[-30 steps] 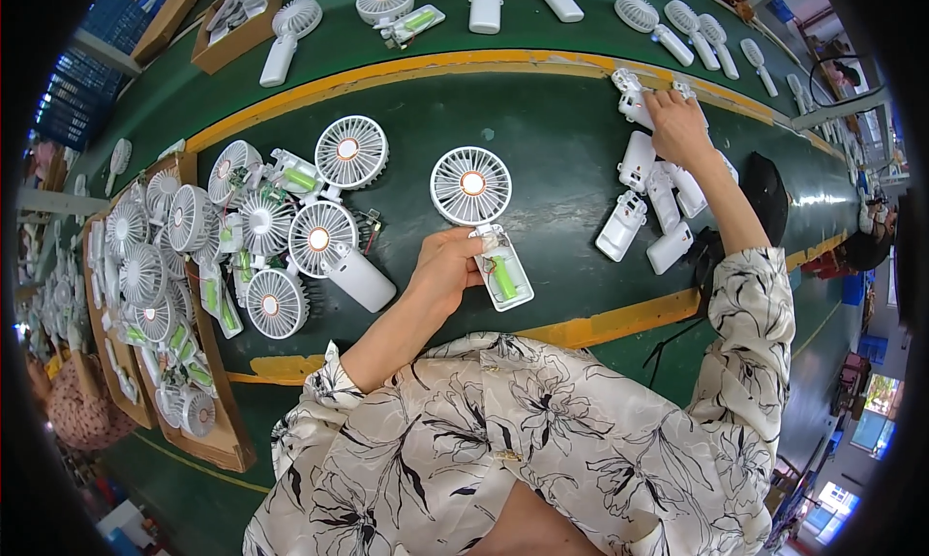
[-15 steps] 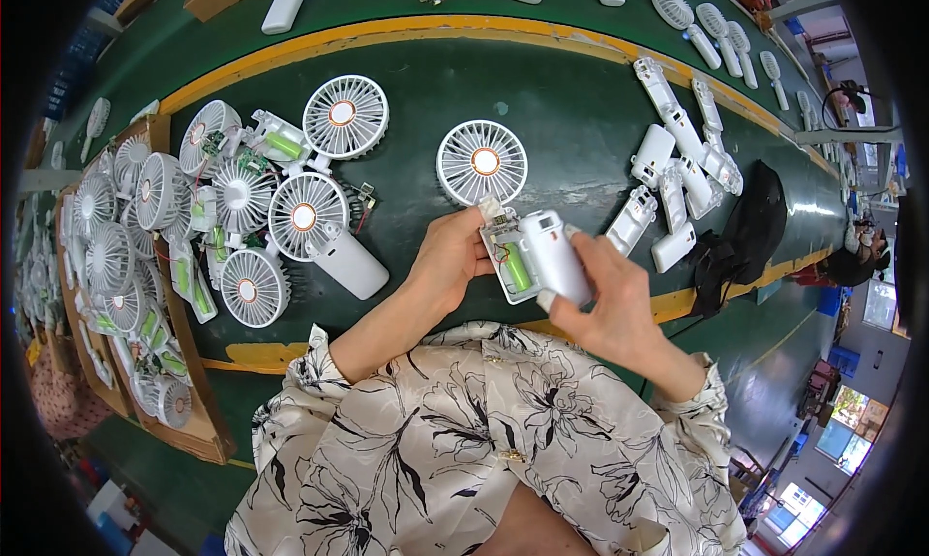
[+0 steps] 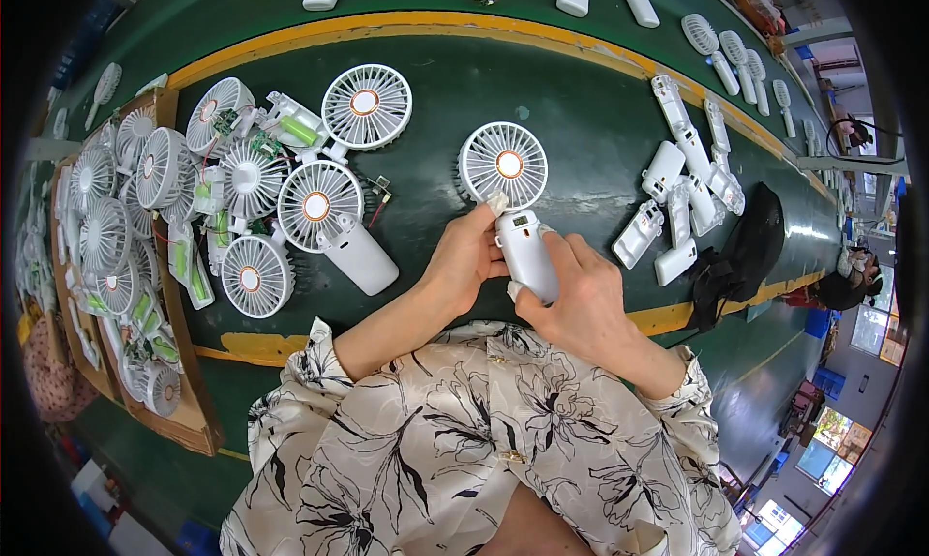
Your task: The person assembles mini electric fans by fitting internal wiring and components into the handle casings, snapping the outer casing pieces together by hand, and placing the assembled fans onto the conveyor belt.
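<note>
A white handheld fan (image 3: pixel 504 163) with an orange ring at its hub lies in front of me, its round head pointing away. My left hand (image 3: pixel 459 256) is closed on the left side of its handle, thumb up by the neck. A smooth white handle cover (image 3: pixel 528 264) with a small dark window lies over the handle and hides the green battery and circuit board. My right hand (image 3: pixel 586 293) is closed round the cover from the right, fingers along its edge and thumb near its lower end. Whether the cover is fully seated cannot be seen.
Several fans (image 3: pixel 315 206), some with open handles showing green batteries, lie to the left beside a cardboard tray (image 3: pixel 198 401) full of more. Loose white handle covers (image 3: pixel 639 234) are heaped at the right, near a black cloth item (image 3: pixel 755 241). A yellow strip (image 3: pixel 464 24) edges the green table.
My right hand has brought the cover leftward onto the open handle, hiding the battery and board. The view has shifted slightly.
</note>
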Motion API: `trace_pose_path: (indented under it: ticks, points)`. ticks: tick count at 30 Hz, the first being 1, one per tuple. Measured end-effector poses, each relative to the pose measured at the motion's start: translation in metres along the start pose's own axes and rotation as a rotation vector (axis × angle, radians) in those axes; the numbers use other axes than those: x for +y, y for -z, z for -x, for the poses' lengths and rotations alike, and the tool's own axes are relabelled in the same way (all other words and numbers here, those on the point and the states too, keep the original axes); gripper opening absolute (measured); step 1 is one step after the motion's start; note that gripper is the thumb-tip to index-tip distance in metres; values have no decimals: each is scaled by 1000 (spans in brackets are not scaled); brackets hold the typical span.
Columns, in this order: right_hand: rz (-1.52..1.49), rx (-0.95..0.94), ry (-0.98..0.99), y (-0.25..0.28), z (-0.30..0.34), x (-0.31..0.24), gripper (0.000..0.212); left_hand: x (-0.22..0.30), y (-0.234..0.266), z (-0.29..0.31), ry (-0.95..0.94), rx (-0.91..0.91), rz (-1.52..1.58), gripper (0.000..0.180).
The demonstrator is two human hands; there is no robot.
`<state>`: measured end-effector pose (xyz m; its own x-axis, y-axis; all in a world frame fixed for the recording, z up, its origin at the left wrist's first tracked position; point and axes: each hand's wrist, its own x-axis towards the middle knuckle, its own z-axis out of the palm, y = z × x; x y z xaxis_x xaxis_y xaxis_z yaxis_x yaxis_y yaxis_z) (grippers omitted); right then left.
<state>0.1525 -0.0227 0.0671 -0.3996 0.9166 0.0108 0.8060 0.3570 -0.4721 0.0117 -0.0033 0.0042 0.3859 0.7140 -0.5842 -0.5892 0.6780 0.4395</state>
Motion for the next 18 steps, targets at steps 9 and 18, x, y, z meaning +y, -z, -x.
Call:
trace_pose_path:
  ticks: [9,18]
  points:
    - [76,55,31,-8,0,1,44,-1,-1,-2,6,-2,-18,40]
    - [220,173,129,-18,-2,6,39,-6,-2,-3,-45,99,-130,21]
